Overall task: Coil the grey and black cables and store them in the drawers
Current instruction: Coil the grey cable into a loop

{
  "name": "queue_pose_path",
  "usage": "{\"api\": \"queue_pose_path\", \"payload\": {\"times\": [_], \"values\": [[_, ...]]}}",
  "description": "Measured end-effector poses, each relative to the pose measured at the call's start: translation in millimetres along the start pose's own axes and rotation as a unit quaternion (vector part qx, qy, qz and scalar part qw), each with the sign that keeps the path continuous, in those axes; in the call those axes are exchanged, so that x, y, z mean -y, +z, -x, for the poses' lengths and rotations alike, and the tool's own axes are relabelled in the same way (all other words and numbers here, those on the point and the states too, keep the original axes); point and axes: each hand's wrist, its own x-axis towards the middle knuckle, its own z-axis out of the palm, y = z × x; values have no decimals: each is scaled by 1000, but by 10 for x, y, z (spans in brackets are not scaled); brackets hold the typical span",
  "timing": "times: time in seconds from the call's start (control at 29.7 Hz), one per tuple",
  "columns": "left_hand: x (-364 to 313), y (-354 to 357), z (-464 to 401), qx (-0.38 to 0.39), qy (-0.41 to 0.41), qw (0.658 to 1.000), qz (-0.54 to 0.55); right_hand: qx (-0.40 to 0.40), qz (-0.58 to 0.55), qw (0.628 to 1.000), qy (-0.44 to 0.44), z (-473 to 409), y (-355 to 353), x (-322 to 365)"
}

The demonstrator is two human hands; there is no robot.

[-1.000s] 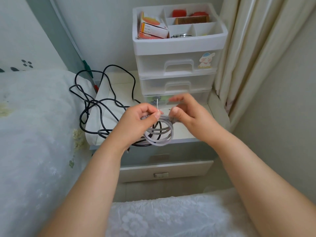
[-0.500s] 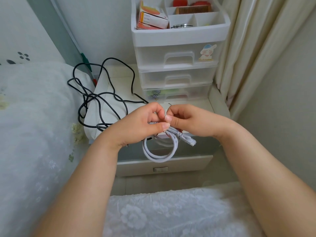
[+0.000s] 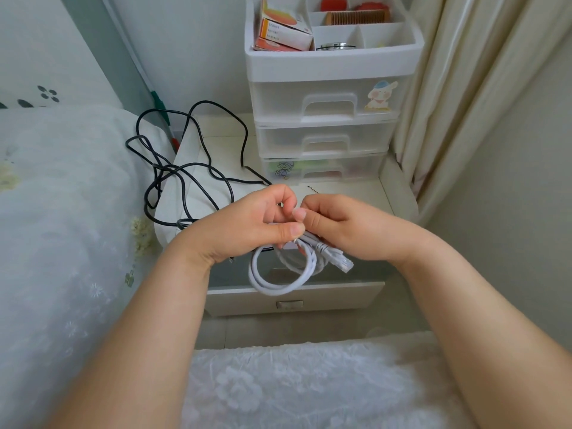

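A coiled grey cable (image 3: 280, 274) hangs in a small loop below both hands, its clear plug sticking out to the right. My left hand (image 3: 247, 226) grips the top of the coil, thumb across it. Close beside it, my right hand (image 3: 337, 226) pinches the same bundle with curled fingers. The black cable (image 3: 182, 168) lies loose and tangled on the white nightstand (image 3: 356, 190) and over the bed edge to the left. A white drawer unit (image 3: 328, 125) with three shut clear drawers stands at the back of the nightstand.
The unit's open top tray (image 3: 334, 61) holds boxes, a comb and small items. A bed with white lace cover (image 3: 62, 212) fills the left and front. Cream curtains (image 3: 458, 88) hang at the right. The nightstand's own drawer (image 3: 294, 300) below is shut.
Both hands with the grey coil have come down and towards me, off the nightstand top. The coil now hangs freely with its plug showing. The black cable has not moved.
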Motion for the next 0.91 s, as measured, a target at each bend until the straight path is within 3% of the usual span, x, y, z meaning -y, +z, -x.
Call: {"api": "queue_pose_path", "payload": {"times": [0.1, 0.34, 0.67, 0.91], "values": [[-11, -12, -7, -9, 4, 1000, -4, -10, -30, 1000, 3, -6, -25, -20], [-20, -50, 14, 50, -30, 998, -34, 104, -166, 980, 20, -13, -74, -123], [-31, -50, 37, 50, -10, 998, 29, 95, -325, 941, -27, -105, -26, -205], [-12, -43, -4, 38, -40, 997, -47, 38, -235, 971, -21, -107, -17, -216]]}}
